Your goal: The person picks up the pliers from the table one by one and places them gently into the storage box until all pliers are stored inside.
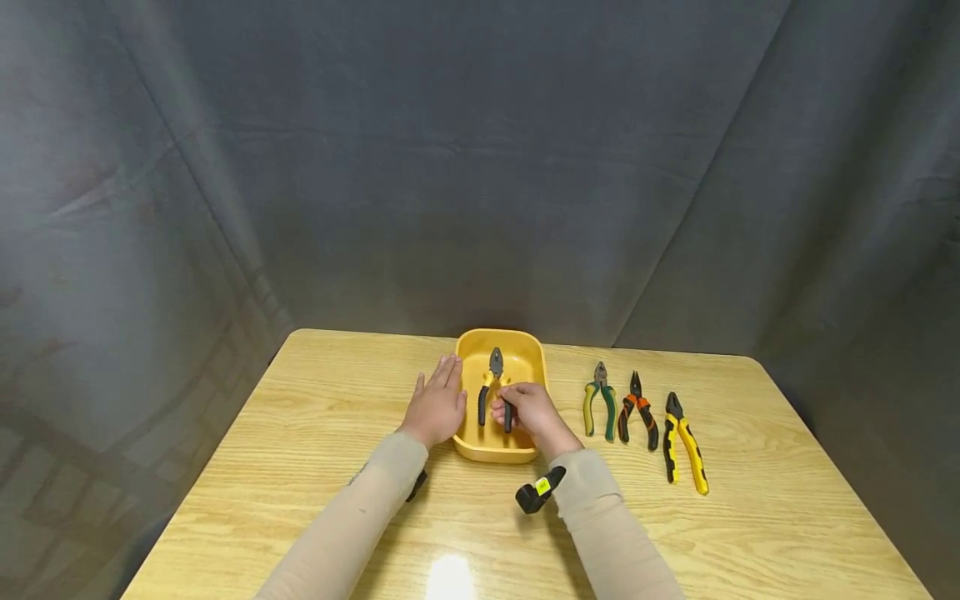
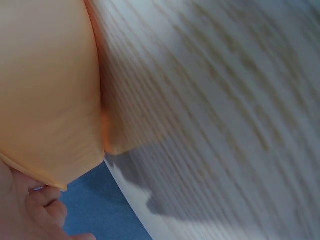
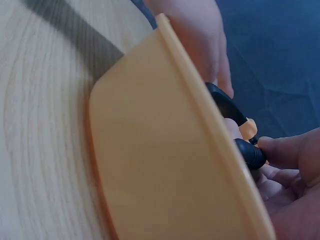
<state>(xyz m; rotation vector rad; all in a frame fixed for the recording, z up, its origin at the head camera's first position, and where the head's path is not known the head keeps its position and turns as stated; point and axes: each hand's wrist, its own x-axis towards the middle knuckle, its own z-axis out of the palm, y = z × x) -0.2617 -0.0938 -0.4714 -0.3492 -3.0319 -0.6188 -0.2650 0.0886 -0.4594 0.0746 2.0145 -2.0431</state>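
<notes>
A yellow plastic tray (image 1: 495,456) stands near the far edge of the table. My right hand (image 1: 531,410) reaches over its right side and pinches one handle of a pair of pliers (image 1: 496,364) with black and yellow grips. The pliers' jaws point away from me, and the handles are spread. From the right wrist view, the thumb presses on the black handle (image 3: 250,154), while the tray wall hides part of the tool. My left hand (image 1: 437,407) rests on the tray's left rim, its fingers extended. Whether the pliers touch the tray floor I cannot tell.
To the right of the tray lie green-and-yellow pliers (image 1: 601,400), orange-and-black needle-nose pliers (image 1: 636,408) and yellow-and-black pliers (image 1: 681,442), all on the wooden table (image 1: 337,392). A grey curtain (image 1: 465,167) hangs behind the table and along its sides.
</notes>
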